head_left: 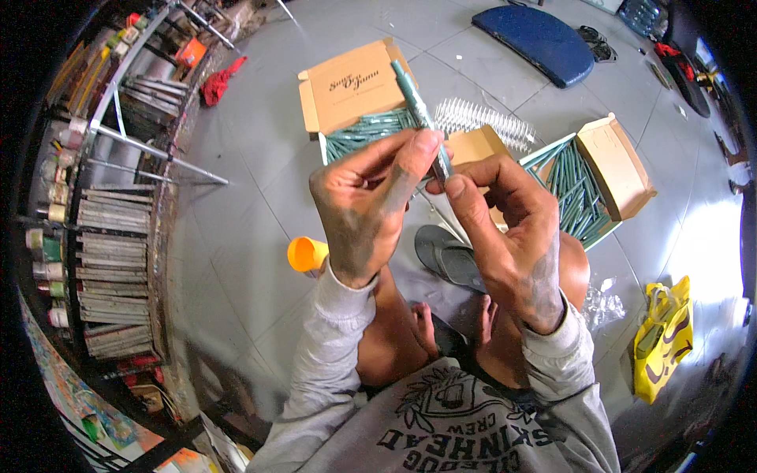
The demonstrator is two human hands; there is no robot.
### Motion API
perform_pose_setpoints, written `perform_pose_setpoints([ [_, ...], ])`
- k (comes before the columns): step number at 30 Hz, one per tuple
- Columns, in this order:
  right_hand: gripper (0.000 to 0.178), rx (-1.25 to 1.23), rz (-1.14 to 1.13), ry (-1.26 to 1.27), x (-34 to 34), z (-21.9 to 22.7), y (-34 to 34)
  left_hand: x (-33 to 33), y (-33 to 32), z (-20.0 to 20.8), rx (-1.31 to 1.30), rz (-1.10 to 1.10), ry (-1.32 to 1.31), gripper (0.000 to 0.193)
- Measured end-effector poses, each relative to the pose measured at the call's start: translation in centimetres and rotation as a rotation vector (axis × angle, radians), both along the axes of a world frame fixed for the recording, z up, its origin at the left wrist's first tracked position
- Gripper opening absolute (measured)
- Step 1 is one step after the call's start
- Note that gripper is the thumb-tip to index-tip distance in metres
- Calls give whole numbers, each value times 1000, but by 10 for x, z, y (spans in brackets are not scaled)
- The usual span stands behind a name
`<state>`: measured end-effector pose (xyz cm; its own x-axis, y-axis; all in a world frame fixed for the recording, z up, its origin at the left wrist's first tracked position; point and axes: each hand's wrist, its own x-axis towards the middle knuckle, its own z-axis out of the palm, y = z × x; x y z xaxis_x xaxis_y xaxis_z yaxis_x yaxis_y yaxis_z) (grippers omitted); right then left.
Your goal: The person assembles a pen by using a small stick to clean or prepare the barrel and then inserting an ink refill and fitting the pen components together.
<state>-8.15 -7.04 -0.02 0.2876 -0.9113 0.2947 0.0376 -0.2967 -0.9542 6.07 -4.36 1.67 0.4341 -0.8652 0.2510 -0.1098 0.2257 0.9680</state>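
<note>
A slim teal pen (413, 96) slants up and away between my two hands, its far end sticking out past the fingers. My left hand (363, 209) is closed, thumb and fingers pinching the pen along its middle. The lower end sits in the grip of my right hand (516, 236), thumb on top and index finger curled round. Behind my left hand, an open cardboard box (347, 87) is filled with similar teal pens (371, 132). To the right, a second open box (619, 169) holds many more pens (572, 189). My fingers hide part of the pen.
Beyond my hands lie a row of clear plastic pieces (481, 118) and a brown cardboard flap (477, 147). An orange cup (303, 255), dark flip-flops (453, 260), a yellow bag (662, 339) and a blue padded board (536, 43) rest on the tiled floor. Shelving (114, 229) lines the left.
</note>
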Motion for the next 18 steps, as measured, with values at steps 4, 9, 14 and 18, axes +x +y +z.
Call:
perform_pose_setpoints([
  [4,12,-19,-27,12,-3,-2,-3,-6,-7,-4,-26,-19,18,26],
  [9,10,-21,21,12,-2,-4,-3,-2,-11,-14,-106,-20,62,25],
  [14,11,26,59,-23,-5,-2,-3,-2,-11,-8,-73,3,43,24],
  [18,11,99,66,-5,-7,2,-2,-3,-11,-7,-86,0,46,23],
])
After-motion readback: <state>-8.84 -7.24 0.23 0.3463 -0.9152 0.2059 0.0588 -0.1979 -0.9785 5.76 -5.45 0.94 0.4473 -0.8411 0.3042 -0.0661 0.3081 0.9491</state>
